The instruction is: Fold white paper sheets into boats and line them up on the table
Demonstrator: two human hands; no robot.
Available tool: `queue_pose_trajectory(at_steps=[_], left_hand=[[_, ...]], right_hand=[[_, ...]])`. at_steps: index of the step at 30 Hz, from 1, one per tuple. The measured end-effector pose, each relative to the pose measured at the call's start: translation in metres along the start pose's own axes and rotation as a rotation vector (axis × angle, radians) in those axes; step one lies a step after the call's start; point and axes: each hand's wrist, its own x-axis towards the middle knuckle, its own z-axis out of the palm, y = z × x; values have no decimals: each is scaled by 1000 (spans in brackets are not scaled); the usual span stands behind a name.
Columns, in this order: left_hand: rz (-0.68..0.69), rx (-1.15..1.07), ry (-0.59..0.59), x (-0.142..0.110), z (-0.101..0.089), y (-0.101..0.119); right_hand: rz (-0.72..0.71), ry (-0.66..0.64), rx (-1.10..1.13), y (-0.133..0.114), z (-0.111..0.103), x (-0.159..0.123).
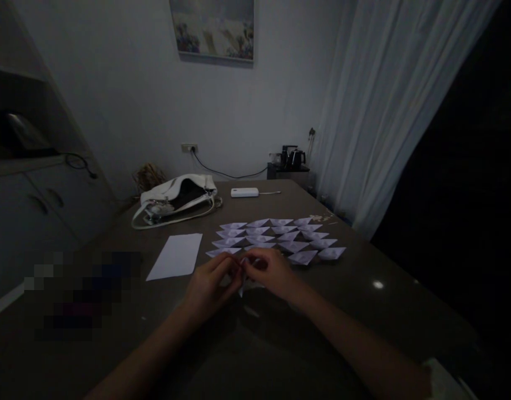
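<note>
Between my two hands is a small piece of folded white paper (241, 290), pinched from both sides above the table; much of it is hidden by fingers. My left hand (211, 280) grips its left side with thumb and fingertips. From the right, my right hand (272, 271) pinches the same paper, fingertips close to those of the left. Just beyond the hands, several folded white paper boats (294, 246) stand in rows on the table. A flat stack or sheet of white paper (177, 255) lies to the left of my left hand.
The dark table (342, 333) carries a white handbag (178, 194) at its far left and a white power bank (244, 192) with a short cable at the back. Small scraps (321, 218) lie near the right edge. A pixelated patch covers the left side. A white curtain (363, 111) hangs at right.
</note>
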Motion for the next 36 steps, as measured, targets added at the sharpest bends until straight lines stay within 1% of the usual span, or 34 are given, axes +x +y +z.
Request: queue_pose_trajectory(at_steps=[5, 9, 11, 15, 17, 21, 26, 29, 32, 36], left_hand=[[70, 88, -28, 1, -2, 3], [148, 181, -21, 4, -4, 8], [95, 158, -5, 6, -7, 9], [-106, 97, 62, 9, -9, 7], [-145, 86, 45, 9, -8, 5], [-135, 60, -5, 9, -6, 3], [-82, 67, -1, 8, -6, 6], [-78, 61, -12, 7, -5, 5], [-91, 46, -6, 6, -6, 4], [-98, 41, -11, 7, -6, 4]], right_hand=[[21, 24, -15, 1, 1, 0], [64, 36, -6, 1, 0, 1], [79, 45, 30, 2, 0, 1], [87, 52, 132, 2, -3, 1], [109, 48, 216, 2, -3, 2], [155, 45, 405, 0, -3, 3], [213, -19, 618, -4, 0, 0], [219, -24, 628, -5, 3, -1], [181, 6, 594, -4, 4, -1], [167, -2, 595, -2, 2, 0]])
